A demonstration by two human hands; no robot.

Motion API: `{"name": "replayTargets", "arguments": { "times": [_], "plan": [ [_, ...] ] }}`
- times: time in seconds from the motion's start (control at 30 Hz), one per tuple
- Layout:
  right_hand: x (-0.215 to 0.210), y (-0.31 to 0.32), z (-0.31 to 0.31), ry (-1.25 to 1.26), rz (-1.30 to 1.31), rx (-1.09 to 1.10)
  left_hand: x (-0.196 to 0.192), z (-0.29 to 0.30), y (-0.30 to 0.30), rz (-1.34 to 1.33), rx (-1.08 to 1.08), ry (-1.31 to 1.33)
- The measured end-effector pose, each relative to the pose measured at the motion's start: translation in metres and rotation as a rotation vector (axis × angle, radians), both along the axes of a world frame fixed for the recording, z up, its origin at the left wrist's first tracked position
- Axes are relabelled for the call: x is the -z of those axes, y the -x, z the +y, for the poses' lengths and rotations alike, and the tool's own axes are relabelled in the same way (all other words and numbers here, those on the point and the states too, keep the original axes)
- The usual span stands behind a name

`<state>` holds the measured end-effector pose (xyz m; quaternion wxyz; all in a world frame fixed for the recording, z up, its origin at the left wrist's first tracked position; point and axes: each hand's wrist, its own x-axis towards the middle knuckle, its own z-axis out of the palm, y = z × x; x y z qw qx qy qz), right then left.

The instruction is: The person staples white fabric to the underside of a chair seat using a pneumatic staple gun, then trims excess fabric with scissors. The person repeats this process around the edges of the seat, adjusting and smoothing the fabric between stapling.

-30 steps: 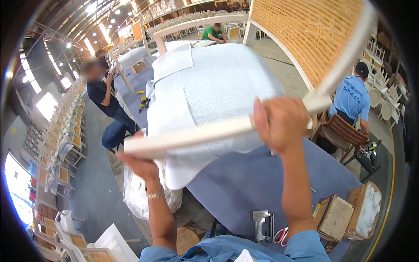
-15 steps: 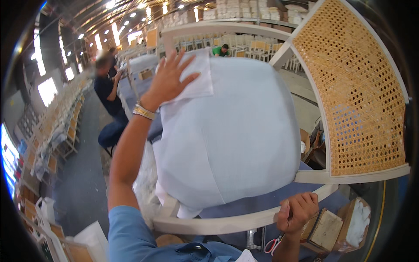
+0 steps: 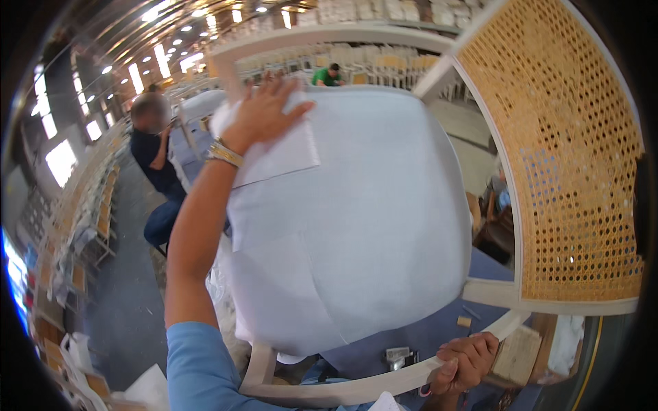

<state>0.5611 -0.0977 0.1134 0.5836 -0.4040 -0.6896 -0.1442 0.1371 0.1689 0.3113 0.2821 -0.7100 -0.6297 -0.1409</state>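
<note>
In front of me is a chair with a pale wooden frame, a woven cane backrest (image 3: 576, 157) at the right and a padded seat (image 3: 370, 205) covered in light blue-white fabric. My left hand (image 3: 271, 113) lies flat, fingers spread, on a white cloth (image 3: 284, 154) over the seat's far left part; its fingertips are a little blurred. At the lower right, my right hand (image 3: 466, 359) is closed round the chair's curved near rail (image 3: 343, 392). Loose fabric (image 3: 271, 294) covers the seat's near left side, with a seam beside it.
Below the rail lie a silver metal tool (image 3: 397, 356) and a small tan block (image 3: 464, 320) on a blue-grey surface. Boxes (image 3: 517, 353) stand at the right. A person in dark clothes (image 3: 161, 164) works at the left; another in green (image 3: 327, 75) is farther back. Rows of chairs (image 3: 82, 226) line the left.
The chair's near rail has come lower and closer to me, with my right hand still on it. The cloth under my left hand has shifted left and slightly down across the seat.
</note>
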Motion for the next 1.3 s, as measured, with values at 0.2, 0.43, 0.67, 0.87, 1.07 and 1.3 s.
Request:
{"name": "replayTargets", "arguments": {
  "times": [0.2, 0.43, 0.67, 0.87, 1.07, 1.3],
  "plan": [
    [0.000, -0.007, 0.012, 0.012, 0.085, -0.394, 0.028, 0.008, 0.087, -0.006, 0.183, 0.061],
    [0.132, -0.061, -0.048, 0.531, 0.716, 0.091, 0.012, 0.039, 0.055, -0.087, 0.181, 0.134],
    [0.334, -0.136, -0.093, 1.351, 0.362, 0.633, 0.019, -0.023, 0.032, 0.152, 0.214, -0.064],
    [0.380, -0.128, -0.107, 1.194, 0.255, 0.630, 0.060, -0.049, -0.061, 0.075, 0.135, -0.049],
    [0.395, -0.218, -0.139, 1.191, 0.345, 0.223, 0.069, -0.052, -0.077, -0.007, 0.201, -0.150],
    [0.136, -0.217, -0.220, 0.899, 1.187, 0.110, 0.060, -0.069, -0.076, -0.113, 0.345, -0.114]
  ]
}}
